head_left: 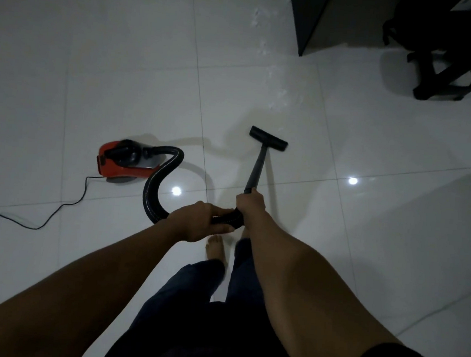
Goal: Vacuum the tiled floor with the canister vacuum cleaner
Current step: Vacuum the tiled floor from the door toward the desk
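A red and black canister vacuum (120, 159) sits on the white tiled floor (124, 71) to my left. Its black ribbed hose (155, 183) curves from the canister round to my hands. My left hand (200, 220) is closed around the hose end. My right hand (250, 203) grips the lower end of the dark wand (258, 166). The wand slopes forward to the black floor head (268, 138), which rests flat on the tiles. Pale dust specks (277, 97) lie scattered on the floor beyond the head.
The black power cord (57, 209) trails left from the canister across the tiles. A dark cabinet (311, 21) stands at the back right, with a black chair base (445, 73) beside it. My bare foot (216, 247) is just below my hands.
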